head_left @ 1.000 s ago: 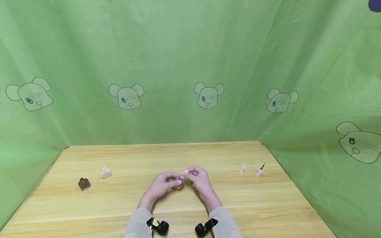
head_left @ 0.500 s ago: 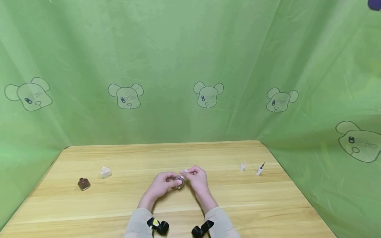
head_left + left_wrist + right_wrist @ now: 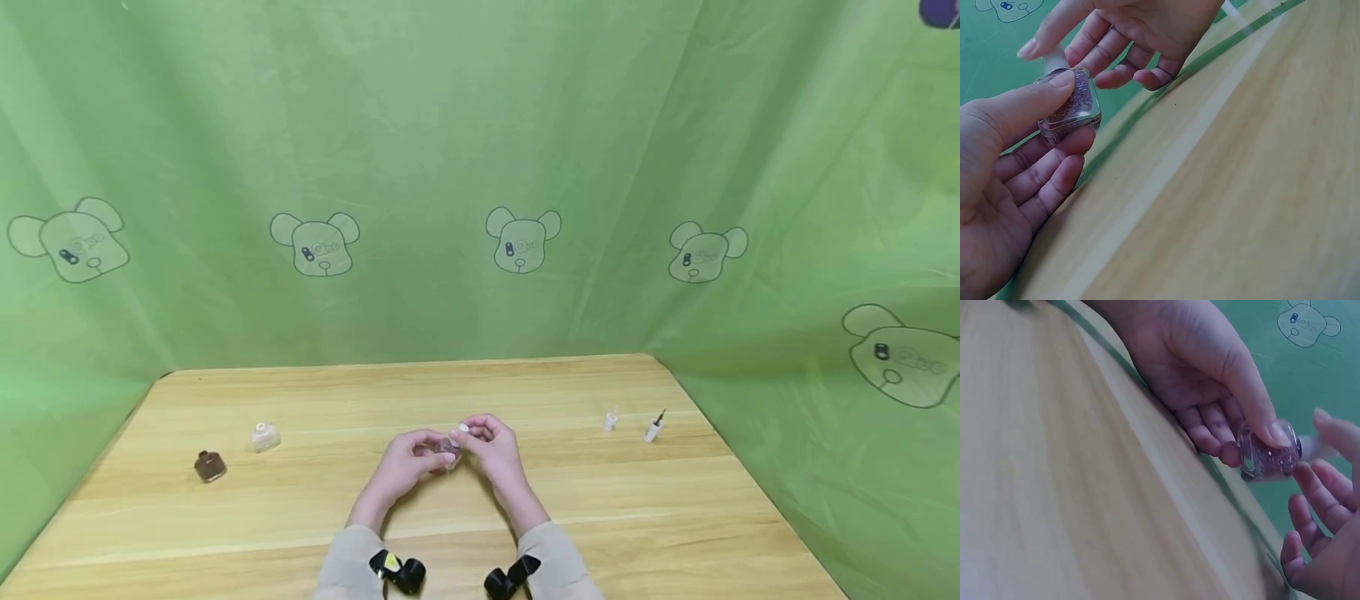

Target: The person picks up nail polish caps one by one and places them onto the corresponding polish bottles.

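My left hand (image 3: 406, 463) holds a small clear nail polish bottle (image 3: 1079, 105) of purple glitter polish, thumb on its front and fingers behind. The bottle is tilted, its neck toward my right hand (image 3: 497, 454). A white cap (image 3: 1317, 448) sits at the neck. Thumb and fingers of my right hand are around this cap, the other fingers loosely bent. In the head view both hands meet over the middle of the table, partly covering the bottle.
On the wooden table (image 3: 315, 517), an uncapped brown polish bottle (image 3: 210, 467) and a clear one (image 3: 265, 437) stand to the left. Two white brush caps, one small (image 3: 611, 419) and one with a dark brush (image 3: 653, 427), stand brush-up at right. A green curtain (image 3: 420, 125) surrounds the table.
Both hands and the bottle have shifted slightly up and left in the head view. The right fingers have moved a little at the cap. The other bottles and brush caps stay in place.
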A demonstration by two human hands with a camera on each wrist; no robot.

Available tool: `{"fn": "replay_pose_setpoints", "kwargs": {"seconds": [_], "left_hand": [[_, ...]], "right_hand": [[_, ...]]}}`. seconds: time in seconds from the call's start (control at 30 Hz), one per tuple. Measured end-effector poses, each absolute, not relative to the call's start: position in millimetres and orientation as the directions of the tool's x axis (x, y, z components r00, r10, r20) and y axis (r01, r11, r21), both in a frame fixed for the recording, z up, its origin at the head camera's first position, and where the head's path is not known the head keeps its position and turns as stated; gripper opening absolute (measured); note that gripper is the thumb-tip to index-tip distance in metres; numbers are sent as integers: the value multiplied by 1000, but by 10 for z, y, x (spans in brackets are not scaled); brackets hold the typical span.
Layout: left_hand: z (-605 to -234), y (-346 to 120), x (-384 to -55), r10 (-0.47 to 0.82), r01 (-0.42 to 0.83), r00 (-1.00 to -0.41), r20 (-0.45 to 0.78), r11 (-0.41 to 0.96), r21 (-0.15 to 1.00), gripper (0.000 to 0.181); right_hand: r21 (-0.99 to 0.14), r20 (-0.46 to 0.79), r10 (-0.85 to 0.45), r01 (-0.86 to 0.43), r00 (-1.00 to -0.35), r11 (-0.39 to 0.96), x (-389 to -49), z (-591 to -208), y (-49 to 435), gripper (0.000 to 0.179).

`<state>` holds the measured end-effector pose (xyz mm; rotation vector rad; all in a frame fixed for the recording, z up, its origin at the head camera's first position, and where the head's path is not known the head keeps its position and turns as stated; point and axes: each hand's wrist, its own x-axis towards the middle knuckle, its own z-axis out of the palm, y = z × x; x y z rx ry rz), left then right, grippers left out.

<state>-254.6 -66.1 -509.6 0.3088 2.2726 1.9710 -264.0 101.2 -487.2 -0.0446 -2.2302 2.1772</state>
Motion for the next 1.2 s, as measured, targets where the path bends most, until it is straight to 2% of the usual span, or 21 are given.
{"fn": "replay_pose_setpoints", "kwargs": {"seconds": [0.17,0.43,0.63,0.87,1.2], "left_hand": [[-5132,-678,-2587,173,81,-983,58,129,988,37],[-5122,-774,-2654,43,82,-996,77,122,989,36],[-5120,-893,-2740,7,82,-997,81,118,990,36],[-5137,-1049,-2882,-44,66,-996,73,133,989,39],[-5138,-1301,-3070,-84,78,-992,93,159,984,41]], "right_hand": [[-999,48,34,-47,-998,26,-2685,-4896,1089,38],[-998,52,88,-50,-995,34,-2769,-4797,1320,38],[-995,92,176,-81,-980,65,-2809,-4737,1550,38],[-984,179,368,-167,-912,63,-2846,-4733,1841,36],[-973,204,559,-229,-804,26,-2829,-4698,2253,29]]}}
